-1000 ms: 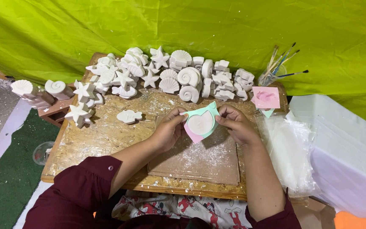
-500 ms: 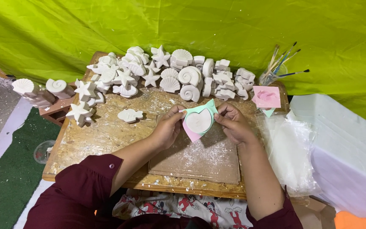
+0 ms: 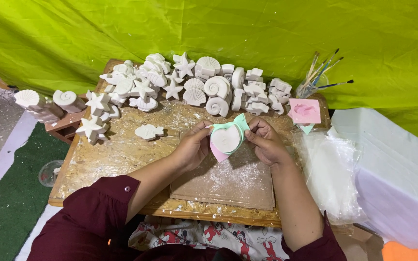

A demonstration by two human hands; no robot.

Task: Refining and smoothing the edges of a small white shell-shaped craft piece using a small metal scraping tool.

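Head view: left hand (image 3: 192,150) and right hand (image 3: 266,142) both pinch the heart mould (image 3: 227,138) above the board (image 3: 122,154) centre

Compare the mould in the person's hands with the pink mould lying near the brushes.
The mint-green mould is gripped by the left hand and right hand above the board; the pink mould lies flat, untouched. The green one holds a white heart cast; the pink one shows no white cast. Both look soft and flexible.

Place: makeshift craft workshop
Signs: plaster shell and star casts (image 3: 189,84), dusty wooden desk (image 3: 117,154), paintbrushes (image 3: 322,72), green tarp backdrop (image 3: 218,29)
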